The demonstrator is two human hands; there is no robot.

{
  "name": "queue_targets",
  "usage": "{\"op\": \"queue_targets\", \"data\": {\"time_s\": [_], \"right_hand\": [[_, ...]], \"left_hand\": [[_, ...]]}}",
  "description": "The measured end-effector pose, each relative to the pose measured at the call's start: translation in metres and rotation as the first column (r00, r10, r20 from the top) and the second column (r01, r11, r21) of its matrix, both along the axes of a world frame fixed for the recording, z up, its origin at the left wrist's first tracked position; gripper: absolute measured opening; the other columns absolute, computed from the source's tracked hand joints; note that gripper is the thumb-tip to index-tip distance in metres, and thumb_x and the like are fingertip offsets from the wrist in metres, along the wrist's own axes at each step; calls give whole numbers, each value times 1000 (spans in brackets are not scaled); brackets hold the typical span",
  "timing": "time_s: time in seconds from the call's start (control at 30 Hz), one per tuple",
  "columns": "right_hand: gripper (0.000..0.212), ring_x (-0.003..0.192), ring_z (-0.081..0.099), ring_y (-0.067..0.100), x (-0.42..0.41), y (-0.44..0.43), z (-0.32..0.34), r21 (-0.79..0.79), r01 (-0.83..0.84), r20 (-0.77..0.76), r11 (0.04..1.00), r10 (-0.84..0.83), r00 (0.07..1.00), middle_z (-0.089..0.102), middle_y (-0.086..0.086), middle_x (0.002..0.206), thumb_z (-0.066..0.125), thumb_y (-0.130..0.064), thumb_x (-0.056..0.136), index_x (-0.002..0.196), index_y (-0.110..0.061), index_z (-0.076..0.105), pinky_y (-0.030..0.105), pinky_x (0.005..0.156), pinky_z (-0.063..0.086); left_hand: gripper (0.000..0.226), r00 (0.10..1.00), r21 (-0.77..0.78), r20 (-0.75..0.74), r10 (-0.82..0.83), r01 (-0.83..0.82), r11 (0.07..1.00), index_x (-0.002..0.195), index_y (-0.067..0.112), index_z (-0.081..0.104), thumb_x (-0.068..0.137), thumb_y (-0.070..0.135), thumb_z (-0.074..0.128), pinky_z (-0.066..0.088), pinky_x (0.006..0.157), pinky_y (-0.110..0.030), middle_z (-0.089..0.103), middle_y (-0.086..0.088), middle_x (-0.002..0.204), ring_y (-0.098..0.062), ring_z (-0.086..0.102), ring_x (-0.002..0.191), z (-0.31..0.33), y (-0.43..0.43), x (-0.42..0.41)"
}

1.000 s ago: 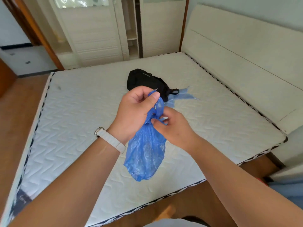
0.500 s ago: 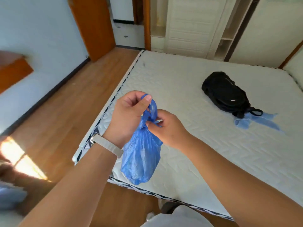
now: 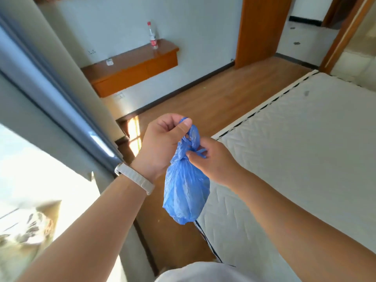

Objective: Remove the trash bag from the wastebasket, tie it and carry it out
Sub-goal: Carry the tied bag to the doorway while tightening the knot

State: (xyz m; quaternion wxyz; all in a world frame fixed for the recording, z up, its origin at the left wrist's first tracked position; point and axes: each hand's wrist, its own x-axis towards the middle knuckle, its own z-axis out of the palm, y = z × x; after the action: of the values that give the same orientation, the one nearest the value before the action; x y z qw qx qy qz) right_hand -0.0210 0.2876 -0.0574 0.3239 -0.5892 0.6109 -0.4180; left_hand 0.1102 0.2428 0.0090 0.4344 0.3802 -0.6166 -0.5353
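A small blue trash bag (image 3: 186,192) hangs in the air in front of me, its neck twisted into a knot near the top. My left hand (image 3: 162,143), with a white watch band on the wrist, pinches one loose end of the bag above the knot. My right hand (image 3: 211,159) pinches the other end just to the right of the knot. The bag's full lower part dangles over the wooden floor beside the bed. No wastebasket is in view.
A white mattress (image 3: 305,149) fills the right side. Wooden floor (image 3: 203,102) runs to an open doorway with an orange door (image 3: 258,29) at the back. A wall-mounted wooden shelf (image 3: 132,66) carries a bottle (image 3: 152,37). A grey curtain (image 3: 50,88) and a bright window stand at left.
My view has swung left from the bed toward the curtain, shelf and doorway. The black bag on the mattress has left the view. Both hands still hold the bag's ends, with the knot drawn tighter.
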Motion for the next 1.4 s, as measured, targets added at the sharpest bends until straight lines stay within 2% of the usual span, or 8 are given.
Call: {"op": "queue_targets", "data": {"time_s": [0.1, 0.2, 0.37, 0.6, 0.73, 0.9, 1.1, 1.4], "right_hand": [[19, 54, 45, 4, 10, -25, 2, -22, -128, -16, 992, 127, 992, 52, -5, 60, 62, -24, 87, 70, -21, 53, 17, 53, 36], [28, 52, 46, 3, 23, -45, 1, -36, -206, -32, 978, 205, 978, 51, -11, 55, 62, -23, 87, 64, -32, 47, 14, 51, 35], [13, 72, 63, 22, 43, -76, -10, -19, -273, -30, 962, 273, 962, 67, 4, 76, 61, -31, 86, 85, -18, 61, 38, 67, 51], [15, 78, 65, 17, 90, -145, -30, 18, -288, 4, 957, 288, 958, 66, -4, 79, 56, -37, 82, 87, -24, 62, 41, 72, 53], [14, 76, 64, 24, 127, -192, -33, 37, -242, 10, 970, 241, 970, 68, 3, 80, 55, -31, 84, 88, -20, 62, 44, 70, 53], [7, 63, 55, 12, 177, -244, -21, 40, -178, 9, 983, 178, 984, 66, 12, 76, 57, -19, 86, 82, -15, 61, 26, 60, 42], [26, 69, 60, 35, 214, -302, -18, 30, -112, -14, 993, 113, 994, 63, 17, 77, 54, -36, 74, 82, -11, 60, 48, 63, 51], [35, 72, 64, 33, 217, -385, -29, 36, -85, -50, 996, 87, 995, 65, 13, 77, 50, -43, 70, 82, -11, 60, 54, 66, 54]], "left_hand": [[16, 996, -18, 10, 91, -91, 996, 74, 6, 61, 89, 11, 62, 45, 57, -20, 64, 2, 62, -9, 57, 56, -2, -12, 12], [16, 988, -4, 13, 151, -151, 988, 79, -1, 61, 89, 12, 62, 46, 60, -26, 62, -7, 67, -14, 56, 59, -5, -24, 26], [16, 976, -1, 17, 218, -218, 976, 73, 11, 63, 90, 8, 62, 47, 59, -25, 65, 0, 64, -14, 57, 58, -9, -49, 52], [16, 974, 32, -8, 228, -227, 973, 74, 9, 63, 90, 8, 62, 47, 56, -21, 65, 1, 64, -11, 58, 57, -25, -109, 98], [13, 980, 14, -26, 198, -198, 980, 75, 11, 65, 89, 12, 63, 47, 61, -26, 66, -4, 69, -16, 59, 62, -29, -158, 136], [13, 989, 15, -77, 127, -126, 992, 76, 8, 65, 87, 14, 64, 49, 65, -31, 65, -12, 76, -21, 60, 68, -29, -217, 187], [16, 980, 9, -144, 138, -138, 990, 75, 4, 60, 91, 2, 57, 47, 54, -18, 65, 7, 58, -6, 59, 53, -21, -266, 220], [19, 976, 52, -172, 135, -128, 990, 72, 5, 59, 91, 2, 57, 44, 52, -17, 61, 8, 55, -4, 53, 49, -29, -351, 215]]}}
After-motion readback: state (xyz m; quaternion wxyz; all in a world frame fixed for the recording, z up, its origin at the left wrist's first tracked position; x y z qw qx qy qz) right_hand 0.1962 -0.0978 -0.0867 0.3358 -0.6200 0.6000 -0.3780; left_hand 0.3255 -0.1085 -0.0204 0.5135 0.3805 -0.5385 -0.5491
